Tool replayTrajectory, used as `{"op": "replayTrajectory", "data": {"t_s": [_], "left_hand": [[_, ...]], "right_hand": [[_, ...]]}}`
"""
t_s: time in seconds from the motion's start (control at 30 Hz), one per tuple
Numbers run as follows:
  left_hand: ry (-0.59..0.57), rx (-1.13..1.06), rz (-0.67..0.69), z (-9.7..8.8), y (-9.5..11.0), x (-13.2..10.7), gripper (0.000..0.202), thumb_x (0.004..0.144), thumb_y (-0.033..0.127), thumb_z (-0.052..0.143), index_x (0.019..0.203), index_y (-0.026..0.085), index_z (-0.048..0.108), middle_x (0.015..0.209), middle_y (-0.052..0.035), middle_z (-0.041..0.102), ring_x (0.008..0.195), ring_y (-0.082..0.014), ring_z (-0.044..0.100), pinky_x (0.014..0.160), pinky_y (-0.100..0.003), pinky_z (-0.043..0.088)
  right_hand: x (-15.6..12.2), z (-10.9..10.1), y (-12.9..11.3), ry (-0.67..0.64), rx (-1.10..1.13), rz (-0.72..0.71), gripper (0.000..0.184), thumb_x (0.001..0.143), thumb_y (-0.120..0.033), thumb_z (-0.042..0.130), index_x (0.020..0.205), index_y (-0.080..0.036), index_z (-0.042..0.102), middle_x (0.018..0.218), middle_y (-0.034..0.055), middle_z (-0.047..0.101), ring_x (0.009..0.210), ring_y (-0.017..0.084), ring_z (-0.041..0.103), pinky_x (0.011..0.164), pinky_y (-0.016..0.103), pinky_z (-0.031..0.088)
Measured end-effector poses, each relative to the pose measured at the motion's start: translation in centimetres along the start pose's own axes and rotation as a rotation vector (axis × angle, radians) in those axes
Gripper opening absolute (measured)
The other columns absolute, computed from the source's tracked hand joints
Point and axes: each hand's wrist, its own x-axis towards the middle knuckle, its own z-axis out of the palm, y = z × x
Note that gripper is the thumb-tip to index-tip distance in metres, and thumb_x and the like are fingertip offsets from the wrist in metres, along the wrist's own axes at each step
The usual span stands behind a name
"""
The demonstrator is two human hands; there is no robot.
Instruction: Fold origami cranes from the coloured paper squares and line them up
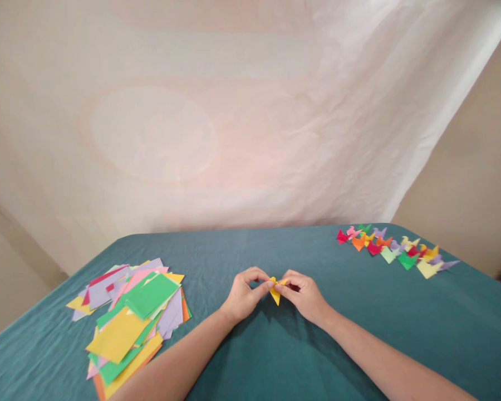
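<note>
A small folded yellow origami bird (pixel 276 295) is held up between both hands, just above the green tablecloth. My left hand (pixel 247 293) pinches its left side between thumb and fingers. On the other side, my right hand (pixel 304 296) grips it the same way, thumb toward me. One pointed tip hangs down below the fingertips. The fingers cover part of the folds, so its full shape is hidden.
To the left lies a loose heap of coloured paper sheets (pixel 125 334), partly behind my left forearm. Several finished paper birds (pixel 388 253) stand in rows at the back right. A pale cloth (pixel 250 111) hangs behind the table (pixel 242 248).
</note>
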Motion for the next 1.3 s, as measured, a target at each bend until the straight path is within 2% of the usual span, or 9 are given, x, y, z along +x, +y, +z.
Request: {"op": "replayTrajectory", "data": {"t_s": [0.37, 0.7, 0.83, 0.93, 1.1, 1.3], "left_hand": [[0.004, -0.089, -0.064, 0.3, -0.2, 0.0, 0.019, 0.081, 0.031, 0.058, 0.072, 0.016, 0.065, 0.078, -0.0037, 0.063, 0.074, -0.0147, 0.058, 0.074, -0.026, 0.044], [-0.07, -0.076, -0.139, 0.5, -1.2, 0.0, 0.025, 0.083, 0.036, 0.055, 0.079, 0.014, 0.065, 0.077, -0.0032, 0.063, 0.073, -0.0143, 0.056, 0.069, -0.024, 0.043], [-0.094, -0.082, -0.153, 0.5, -1.3, 0.0, 0.027, 0.084, 0.038, 0.052, 0.085, 0.014, 0.065, 0.083, -0.0039, 0.065, 0.076, -0.0147, 0.057, 0.07, -0.024, 0.043], [-0.08, -0.079, -0.145, 0.6, -1.2, 0.0, 0.024, 0.083, 0.037, 0.055, 0.088, 0.015, 0.065, 0.086, -0.004, 0.065, 0.077, -0.0148, 0.057, 0.07, -0.023, 0.043], [-0.033, -0.047, -0.11, 0.8, -0.9, 0.1, 0.022, 0.082, 0.034, 0.055, 0.077, 0.015, 0.064, 0.078, -0.0033, 0.064, 0.074, -0.0143, 0.057, 0.07, -0.024, 0.043], [-0.01, -0.021, -0.125, 0.8, -0.8, 0.2, 0.021, 0.083, 0.033, 0.054, 0.077, 0.014, 0.062, 0.076, -0.003, 0.063, 0.073, -0.0142, 0.056, 0.069, -0.023, 0.043]], "right_hand": [[-0.1, 0.1, -0.8, 0.016, 0.025, 0.013, 0.021, 0.084, -0.033, 0.052, 0.071, -0.018, 0.059, 0.074, 0.001, 0.055, 0.064, 0.012, 0.052, 0.057, 0.023, 0.041], [-0.2, 0.0, -0.5, -0.003, -0.01, 0.018, 0.022, 0.085, -0.029, 0.051, 0.067, -0.018, 0.054, 0.07, -0.0004, 0.049, 0.06, 0.011, 0.046, 0.053, 0.022, 0.037], [-0.2, 0.0, -0.7, -0.011, -0.024, 0.04, 0.022, 0.085, -0.028, 0.051, 0.066, -0.018, 0.053, 0.069, -0.001, 0.047, 0.057, 0.011, 0.043, 0.051, 0.022, 0.034], [-0.2, 0.1, -0.8, -0.02, -0.033, 0.039, 0.023, 0.085, -0.029, 0.051, 0.065, -0.018, 0.053, 0.068, -0.0009, 0.047, 0.057, 0.011, 0.043, 0.051, 0.022, 0.034], [-0.2, 0.4, -0.7, -0.007, -0.051, 0.014, 0.024, 0.085, -0.027, 0.052, 0.063, -0.018, 0.052, 0.067, -0.0011, 0.046, 0.056, 0.011, 0.043, 0.051, 0.022, 0.033], [-0.1, 0.3, -0.4, 0.021, -0.021, 0.025, 0.02, 0.083, -0.025, 0.053, 0.065, -0.018, 0.053, 0.07, -0.0004, 0.049, 0.06, 0.011, 0.047, 0.055, 0.022, 0.037]]}}
